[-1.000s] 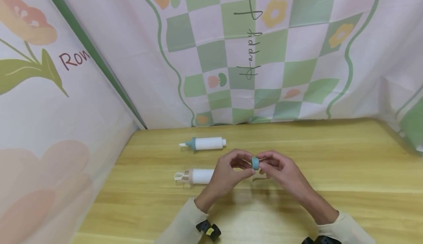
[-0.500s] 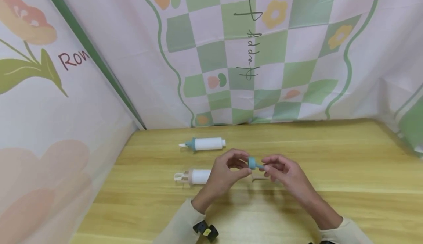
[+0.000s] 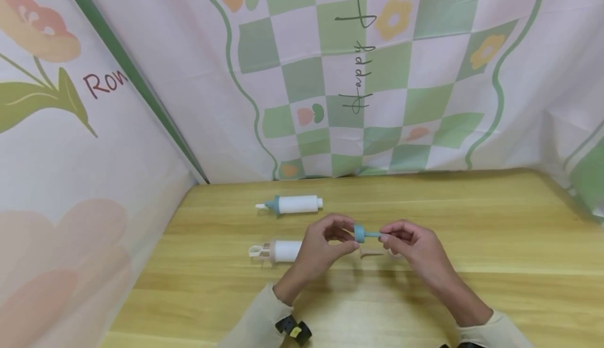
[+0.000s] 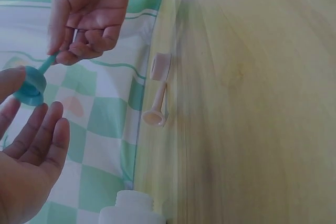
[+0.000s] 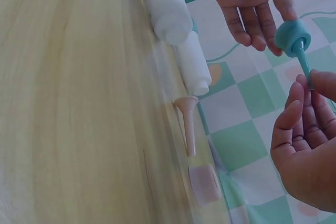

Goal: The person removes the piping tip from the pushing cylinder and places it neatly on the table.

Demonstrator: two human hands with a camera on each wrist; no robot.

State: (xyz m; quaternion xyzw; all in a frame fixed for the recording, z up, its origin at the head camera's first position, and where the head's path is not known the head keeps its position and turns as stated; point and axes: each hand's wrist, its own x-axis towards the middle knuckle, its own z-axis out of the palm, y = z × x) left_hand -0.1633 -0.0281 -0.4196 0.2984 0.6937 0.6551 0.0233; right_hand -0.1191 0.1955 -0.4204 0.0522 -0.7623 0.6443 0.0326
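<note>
My left hand [image 3: 325, 246] pinches a teal ring-shaped screw cap [image 3: 359, 234] between thumb and fingertips, raised above the table. From the cap a thin teal nozzle [image 3: 374, 234] points right, its tip pinched by my right hand [image 3: 415, 246]. In the right wrist view the nozzle's stem [image 5: 303, 59] comes out through the cap's opening. Below the hands a beige nozzle [image 3: 371, 253] with a flared end lies on the table. Beside it lies a beige ring cap [image 5: 205, 185], partly covered by my right hand in the head view.
On the wooden table [image 3: 212, 295] lie two white tubes: one with a teal collar [image 3: 298, 204] farther back, one with a beige collar [image 3: 287, 251] nearer, partly behind my left hand. Printed curtains [image 3: 302, 75] stand behind the table and at its left.
The teal nozzle now shows sticking out of the cap on the right, where only the cap showed before. The right hand has moved rightward along it; the left hand shifted slightly left.
</note>
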